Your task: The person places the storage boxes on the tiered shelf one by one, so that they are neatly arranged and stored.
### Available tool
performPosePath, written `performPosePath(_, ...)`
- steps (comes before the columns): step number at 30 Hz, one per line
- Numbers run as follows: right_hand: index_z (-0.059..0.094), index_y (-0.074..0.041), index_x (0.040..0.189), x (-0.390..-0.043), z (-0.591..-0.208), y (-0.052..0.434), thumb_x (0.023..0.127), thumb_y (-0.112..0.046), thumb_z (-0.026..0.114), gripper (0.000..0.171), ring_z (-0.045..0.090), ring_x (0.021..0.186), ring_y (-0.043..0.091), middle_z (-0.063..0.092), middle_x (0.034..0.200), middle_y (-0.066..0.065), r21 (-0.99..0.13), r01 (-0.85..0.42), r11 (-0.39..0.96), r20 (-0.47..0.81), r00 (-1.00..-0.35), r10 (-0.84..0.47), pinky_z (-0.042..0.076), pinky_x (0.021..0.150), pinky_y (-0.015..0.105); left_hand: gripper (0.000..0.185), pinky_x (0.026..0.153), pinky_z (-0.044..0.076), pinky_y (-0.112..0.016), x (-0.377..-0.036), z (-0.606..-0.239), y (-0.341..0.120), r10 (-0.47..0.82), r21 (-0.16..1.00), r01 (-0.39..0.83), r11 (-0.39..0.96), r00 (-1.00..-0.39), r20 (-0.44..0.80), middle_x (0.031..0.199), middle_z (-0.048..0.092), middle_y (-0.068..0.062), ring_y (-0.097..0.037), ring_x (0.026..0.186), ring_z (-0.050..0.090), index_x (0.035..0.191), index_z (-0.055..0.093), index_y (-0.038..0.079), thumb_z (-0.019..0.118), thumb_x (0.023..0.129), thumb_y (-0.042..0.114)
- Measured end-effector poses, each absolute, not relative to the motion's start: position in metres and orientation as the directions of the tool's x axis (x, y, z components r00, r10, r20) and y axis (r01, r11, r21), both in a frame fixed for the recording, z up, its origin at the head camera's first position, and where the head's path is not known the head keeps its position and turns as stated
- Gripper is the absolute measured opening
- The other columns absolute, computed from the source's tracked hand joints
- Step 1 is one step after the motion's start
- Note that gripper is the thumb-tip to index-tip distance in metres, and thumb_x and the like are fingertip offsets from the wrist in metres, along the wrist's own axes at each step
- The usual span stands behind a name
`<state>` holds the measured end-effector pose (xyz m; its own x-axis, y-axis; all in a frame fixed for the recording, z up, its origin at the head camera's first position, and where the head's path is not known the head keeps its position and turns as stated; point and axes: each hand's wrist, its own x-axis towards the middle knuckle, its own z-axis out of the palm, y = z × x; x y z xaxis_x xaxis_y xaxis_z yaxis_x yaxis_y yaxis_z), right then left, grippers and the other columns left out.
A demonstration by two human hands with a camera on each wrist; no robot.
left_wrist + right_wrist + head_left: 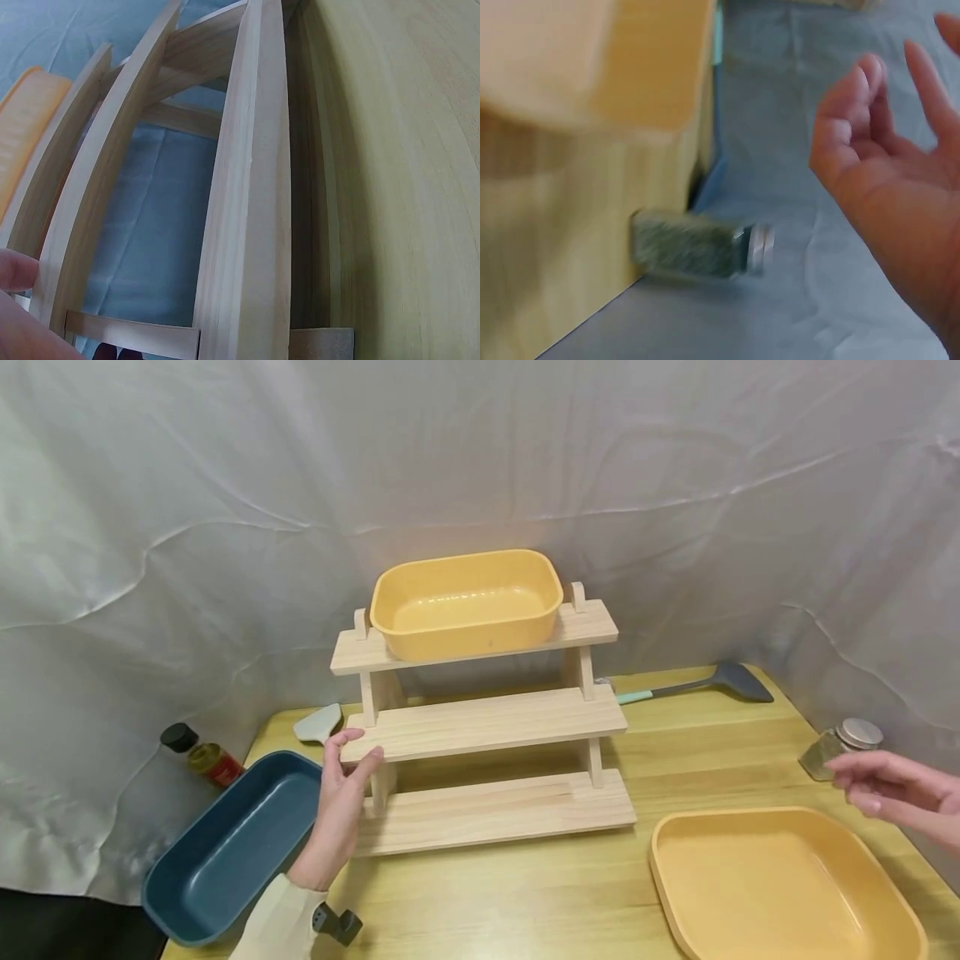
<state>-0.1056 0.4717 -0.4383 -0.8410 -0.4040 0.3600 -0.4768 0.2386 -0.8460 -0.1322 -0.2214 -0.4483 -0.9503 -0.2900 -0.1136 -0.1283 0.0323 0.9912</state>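
A three-tier wooden display shelf (495,720) stands at the middle of the table. At the left end of its middle tier, my left hand (339,814) grips the board between thumb and fingers. The left wrist view shows fingers (16,271) against the edge of a board (101,180). My right hand (903,789) is at the right, fingers loosely bent and holding nothing. Nearest to it is a glass spice jar (838,750) with a silver lid and green contents. In the right wrist view the jar (690,244) is apart from the right hand (889,165).
A yellow baking dish (468,633) sits on the top tier. A larger yellow tray (780,822) lies front right, a dark blue dish (225,852) left. Behind are a grey spatula (738,681), a pale spatula head (318,724) and a black-capped bottle (213,763). Grey curtains (480,452) enclose the table.
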Motion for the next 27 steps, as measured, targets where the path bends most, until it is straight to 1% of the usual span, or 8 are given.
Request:
performPosePath(4, 0.057, 0.014, 0.14, -0.096, -0.46, 0.481, 0.083, 0.039, 0.051, 0.063, 0.061, 0.106, 0.006, 0.064, 0.12, 0.0, -0.797, -0.48, 0.365, 0.341, -0.858, -0.384, 0.049, 0.087, 0.016, 0.049, 0.083, 0.036, -0.038, -0.133, -0.448, -0.224, -0.289, 0.991, -0.125, 0.043, -0.951, -0.108, 0.113, 0.046, -0.004, -0.019, 0.1, 0.045, 0.149, 0.044, 0.02, 0.071, 0.109, 0.026)
performPosePath(10, 0.058, 0.002, 0.145, -0.082, -0.499, 0.496, 0.08, 0.035, 0.062, 0.073, 0.051, 0.101, 0.005, 0.053, 0.118, -0.005, -0.734, -0.428, 0.527, 0.321, -0.903, -0.285, 0.047, 0.074, 0.019, 0.05, 0.081, 0.037, -0.036, -0.134, -0.449, -0.227, -0.273, 0.991, -0.124, 0.054, -0.956, -0.105, 0.11, 0.047, -0.004, -0.022, 0.098, 0.045, 0.15, 0.045, 0.02, 0.072, 0.108, 0.026)
performPosePath(14, 0.054, 0.004, 0.147, -0.081, -0.519, 0.505, 0.069, 0.038, 0.066, 0.086, 0.051, 0.104, 0.003, 0.053, 0.122, -0.006, -0.695, -0.49, 0.526, 0.368, -0.871, -0.326, 0.043, 0.082, 0.014, 0.051, 0.08, 0.037, -0.035, -0.134, -0.45, -0.226, -0.263, 0.991, -0.121, 0.055, -0.959, -0.103, 0.11, 0.046, -0.004, -0.022, 0.097, 0.045, 0.149, 0.045, 0.019, 0.073, 0.108, 0.027)
performPosePath(17, 0.048, 0.012, 0.148, -0.087, -0.534, 0.518, 0.06, 0.041, 0.064, 0.094, 0.059, 0.109, 0.0, 0.059, 0.124, -0.003, -0.692, -0.598, 0.405, 0.426, -0.791, -0.44, 0.042, 0.094, 0.01, 0.051, 0.08, 0.037, -0.035, -0.134, -0.451, -0.224, -0.264, 0.992, -0.113, 0.048, -0.96, -0.097, 0.11, 0.044, -0.005, -0.021, 0.096, 0.044, 0.149, 0.045, 0.018, 0.073, 0.108, 0.027)
performPosePath(20, 0.039, 0.014, 0.154, -0.092, -0.547, 0.532, 0.063, 0.044, 0.057, 0.097, 0.067, 0.115, 0.006, 0.062, 0.128, 0.003, -0.779, -0.59, 0.212, 0.396, -0.726, -0.562, 0.049, 0.095, 0.014, 0.051, 0.081, 0.037, -0.036, -0.135, -0.452, -0.224, -0.265, 0.993, -0.106, 0.047, -0.96, -0.09, 0.111, 0.043, -0.005, -0.02, 0.095, 0.043, 0.149, 0.045, 0.018, 0.073, 0.108, 0.026)
performPosePath(22, 0.035, 0.009, 0.16, -0.095, -0.552, 0.538, 0.07, 0.045, 0.051, 0.098, 0.069, 0.117, 0.013, 0.064, 0.131, 0.006, -0.86, -0.501, 0.093, 0.338, -0.697, -0.632, 0.056, 0.09, 0.022, 0.051, 0.081, 0.036, -0.036, -0.134, -0.452, -0.224, -0.267, 0.993, -0.106, 0.05, -0.96, -0.089, 0.11, 0.043, -0.004, -0.021, 0.095, 0.043, 0.149, 0.045, 0.018, 0.073, 0.108, 0.026)
performPosePath(24, 0.029, 0.003, 0.166, -0.099, -0.553, 0.541, 0.078, 0.045, 0.04, 0.098, 0.07, 0.12, 0.021, 0.063, 0.135, 0.009, -0.934, -0.355, -0.043, 0.281, -0.653, -0.703, 0.062, 0.086, 0.036, 0.051, 0.081, 0.037, -0.035, -0.133, -0.453, -0.225, -0.272, 0.993, -0.109, 0.054, -0.958, -0.091, 0.109, 0.044, -0.004, -0.021, 0.095, 0.044, 0.149, 0.045, 0.018, 0.073, 0.108, 0.027)
performPosePath(27, 0.018, -0.003, 0.171, -0.106, -0.551, 0.538, 0.085, 0.044, 0.025, 0.099, 0.065, 0.131, 0.033, 0.059, 0.148, 0.016, -0.968, -0.116, -0.224, 0.25, -0.559, -0.791, 0.06, 0.088, 0.056, 0.051, 0.078, 0.037, -0.034, -0.133, -0.453, -0.227, -0.282, 0.993, -0.109, 0.053, -0.955, -0.09, 0.107, 0.045, -0.003, -0.02, 0.092, 0.044, 0.149, 0.046, 0.019, 0.073, 0.108, 0.027)
